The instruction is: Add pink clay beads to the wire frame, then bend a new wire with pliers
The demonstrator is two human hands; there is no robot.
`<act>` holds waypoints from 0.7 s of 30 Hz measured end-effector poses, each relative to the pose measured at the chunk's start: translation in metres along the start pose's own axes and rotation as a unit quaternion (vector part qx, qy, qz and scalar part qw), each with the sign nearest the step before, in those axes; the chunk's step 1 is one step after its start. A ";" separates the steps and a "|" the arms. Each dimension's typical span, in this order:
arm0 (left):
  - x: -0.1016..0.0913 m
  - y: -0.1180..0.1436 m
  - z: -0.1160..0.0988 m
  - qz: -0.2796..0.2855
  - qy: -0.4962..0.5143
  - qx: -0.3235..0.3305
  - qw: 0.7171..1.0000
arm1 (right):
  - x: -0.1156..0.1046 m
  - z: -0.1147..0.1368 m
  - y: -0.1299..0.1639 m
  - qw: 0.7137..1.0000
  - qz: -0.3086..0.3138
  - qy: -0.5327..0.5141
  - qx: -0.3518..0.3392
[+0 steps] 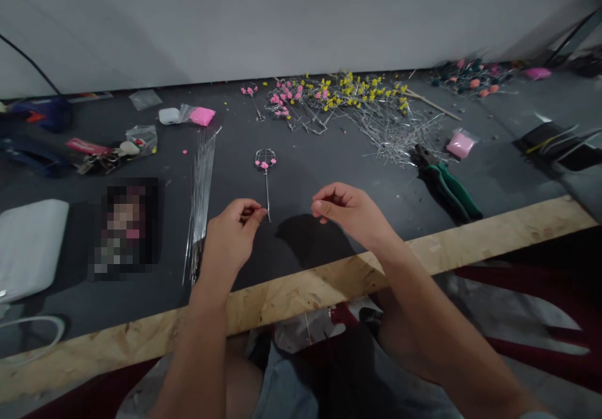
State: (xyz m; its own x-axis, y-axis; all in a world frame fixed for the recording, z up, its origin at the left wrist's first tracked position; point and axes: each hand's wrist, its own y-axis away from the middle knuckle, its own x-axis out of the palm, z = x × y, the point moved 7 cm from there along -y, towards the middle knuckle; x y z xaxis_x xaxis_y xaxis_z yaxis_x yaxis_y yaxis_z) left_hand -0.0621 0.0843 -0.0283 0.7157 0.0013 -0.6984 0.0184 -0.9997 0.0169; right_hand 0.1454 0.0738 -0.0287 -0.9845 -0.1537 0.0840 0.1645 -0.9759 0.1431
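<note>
A dark grey table (329,155) with a wooden front edge stands against a plain white wall.

From the head camera, the left hand (232,234) pinches the bottom end of a thin wire stem (267,190) between its thumb and fingertips (256,213). The stem points away from the fingers, and its far end carries a small wire cage with pink beads (265,159). The right hand (345,209) is close by, just to the right of the stem but not touching it. Its fingers are curled in, and I cannot tell if they hold anything tiny.

Left of the pinching fingers lies a bundle of straight wires (200,199). Far past the fingers is a big heap of wire flowers with pink and yellow beads (343,102). Right of the right hand lie green pliers (446,184).

To do this well, I think the pinch should stay low and firm so the stem does not spin or bend.
</note>
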 end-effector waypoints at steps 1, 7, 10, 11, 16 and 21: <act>0.001 0.000 0.000 0.003 0.011 -0.001 1.000 | 0.001 0.000 0.000 1.000 0.003 -0.004 -0.001; 0.002 0.000 0.001 0.010 0.006 -0.005 1.000 | 0.000 -0.003 0.000 1.000 -0.001 0.016 0.009; 0.002 0.000 0.001 0.010 0.011 -0.005 1.000 | 0.001 -0.003 -0.001 1.000 0.008 0.009 -0.004; 0.003 0.000 0.001 0.013 0.019 -0.006 1.000 | 0.002 -0.004 -0.001 1.000 0.009 0.000 -0.001; 0.003 0.000 0.004 0.009 0.033 -0.026 0.999 | 0.000 -0.005 -0.001 1.000 -0.007 0.016 0.005; 0.003 0.001 0.001 0.011 0.048 -0.029 0.998 | 0.001 -0.005 -0.001 1.000 -0.002 0.007 0.006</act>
State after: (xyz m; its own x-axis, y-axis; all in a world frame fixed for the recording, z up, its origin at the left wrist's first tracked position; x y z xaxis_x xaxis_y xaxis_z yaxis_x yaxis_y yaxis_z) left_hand -0.0608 0.0837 -0.0308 0.7795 -0.0157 -0.6262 0.0401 -0.9964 0.0750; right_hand 0.1441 0.0741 -0.0334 -0.9858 -0.1522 0.0702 0.1615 -0.9746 0.1550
